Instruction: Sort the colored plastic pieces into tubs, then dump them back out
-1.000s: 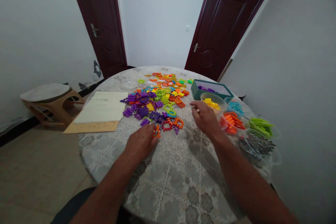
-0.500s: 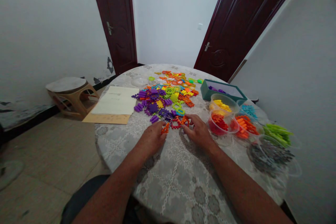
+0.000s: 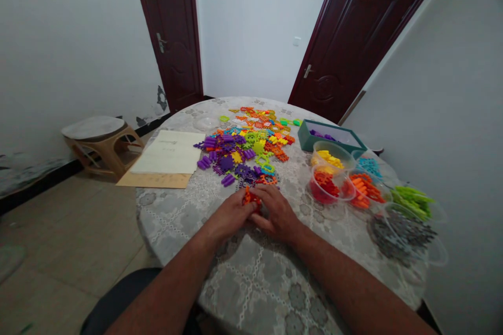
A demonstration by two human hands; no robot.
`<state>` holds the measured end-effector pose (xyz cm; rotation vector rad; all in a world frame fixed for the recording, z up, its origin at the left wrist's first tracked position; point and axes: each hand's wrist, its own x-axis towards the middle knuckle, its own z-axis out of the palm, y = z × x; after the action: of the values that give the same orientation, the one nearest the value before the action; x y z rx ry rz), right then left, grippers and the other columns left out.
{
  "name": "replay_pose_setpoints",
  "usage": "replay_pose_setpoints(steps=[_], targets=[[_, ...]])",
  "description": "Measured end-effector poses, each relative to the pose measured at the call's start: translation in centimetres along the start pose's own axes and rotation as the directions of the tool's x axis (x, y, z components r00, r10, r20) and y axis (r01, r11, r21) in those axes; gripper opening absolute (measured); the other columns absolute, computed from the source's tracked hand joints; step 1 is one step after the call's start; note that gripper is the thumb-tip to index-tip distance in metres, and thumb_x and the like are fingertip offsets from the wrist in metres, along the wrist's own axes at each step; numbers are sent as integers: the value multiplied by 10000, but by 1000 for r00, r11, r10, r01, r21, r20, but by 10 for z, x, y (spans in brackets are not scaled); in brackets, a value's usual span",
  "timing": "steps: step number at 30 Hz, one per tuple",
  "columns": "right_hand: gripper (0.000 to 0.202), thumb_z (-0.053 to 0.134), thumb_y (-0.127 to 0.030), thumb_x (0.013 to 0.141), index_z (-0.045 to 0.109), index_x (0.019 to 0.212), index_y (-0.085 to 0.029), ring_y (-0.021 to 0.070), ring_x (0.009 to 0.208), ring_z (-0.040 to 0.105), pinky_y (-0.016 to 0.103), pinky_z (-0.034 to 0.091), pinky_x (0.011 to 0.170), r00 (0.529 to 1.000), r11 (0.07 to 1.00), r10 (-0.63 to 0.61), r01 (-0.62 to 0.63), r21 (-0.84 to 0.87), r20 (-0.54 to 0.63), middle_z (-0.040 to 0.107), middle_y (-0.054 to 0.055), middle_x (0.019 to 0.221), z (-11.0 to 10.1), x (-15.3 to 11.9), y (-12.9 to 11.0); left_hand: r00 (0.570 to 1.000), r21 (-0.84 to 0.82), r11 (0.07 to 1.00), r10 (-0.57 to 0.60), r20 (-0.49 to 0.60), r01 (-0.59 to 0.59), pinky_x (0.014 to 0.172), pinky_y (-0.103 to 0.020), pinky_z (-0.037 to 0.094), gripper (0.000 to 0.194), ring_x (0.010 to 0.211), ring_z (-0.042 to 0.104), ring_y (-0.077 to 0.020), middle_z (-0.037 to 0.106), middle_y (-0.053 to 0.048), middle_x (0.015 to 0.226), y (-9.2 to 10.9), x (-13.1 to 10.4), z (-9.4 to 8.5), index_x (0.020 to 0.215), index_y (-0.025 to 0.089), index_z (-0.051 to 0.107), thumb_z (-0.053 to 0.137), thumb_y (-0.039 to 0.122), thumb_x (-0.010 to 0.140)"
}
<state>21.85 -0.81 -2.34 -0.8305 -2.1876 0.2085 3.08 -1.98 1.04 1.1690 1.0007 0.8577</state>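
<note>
My left hand [image 3: 230, 214] and my right hand [image 3: 277, 212] meet above the near side of the table. Between their fingers is a small cluster of orange-red plastic building pieces [image 3: 248, 197], mostly covered by the fingers. Both hands are closed on it, and I cannot tell how its parts join. Just beyond the fingertips lies an orange and red notched piece [image 3: 268, 179]. Behind it spreads a heap of toothed building pieces, with purple ones [image 3: 227, 163] at the left, lime green ones [image 3: 258, 147] in the middle and orange ones [image 3: 281, 154] at the right.
Paper sheets [image 3: 167, 152] lie at the left over a brown envelope [image 3: 153, 180]. Clear tubs of yellow [image 3: 330, 159], red [image 3: 325, 186], orange [image 3: 363, 189], lime [image 3: 412, 200] and grey pieces [image 3: 403, 234] stand at the right, near a green box [image 3: 306, 141]. A stool [image 3: 104, 146] stands beyond the table.
Both hands have come together and nearer to me. The right hand has moved left with its orange-red piece, away from the heap's edge, to the orange piece in the left hand.
</note>
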Motion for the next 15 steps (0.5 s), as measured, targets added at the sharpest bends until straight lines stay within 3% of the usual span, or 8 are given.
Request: replay_pose_setpoints(steps=[3,8,11,15], targets=[[511,624,-276,995,536,1498,-261,302,1302,604,531,496,1134,995,996,86,-87,-21,-47,650,140,1384,-8,2,8,998,-65,997,-37,-42,34,700,-275,564,319,853,700,-188,741,-94,1070,3,1,3,1146,197,648,660,379,884],[334,586,-223,991,696,1305,-196,326,1292,570,557,462,1144,949,898,306,-314,-309,-74,655,177,1361,-15,-1,40,986,-153,986,-89,-142,67,724,-320,616,335,871,758,-206,744,-112,1101,5,3,1,1136,221,571,696,415,893],[247,613,-253,988,725,1199,-192,327,1268,579,540,475,1119,930,867,367,-351,-355,-21,669,172,1319,-13,-7,51,979,-157,985,-95,-177,67,748,-353,629,323,866,764,-213,731,-112,1094,4,6,0,1101,220,570,725,395,878],[150,597,-229,986,698,1094,-203,310,1230,597,516,488,1104,936,897,353,-337,-285,7,674,155,1257,-11,-7,47,966,-187,978,-135,-220,94,823,-347,626,287,897,746,-188,710,-92,1084,1,8,0,1103,205,586,710,319,871]])
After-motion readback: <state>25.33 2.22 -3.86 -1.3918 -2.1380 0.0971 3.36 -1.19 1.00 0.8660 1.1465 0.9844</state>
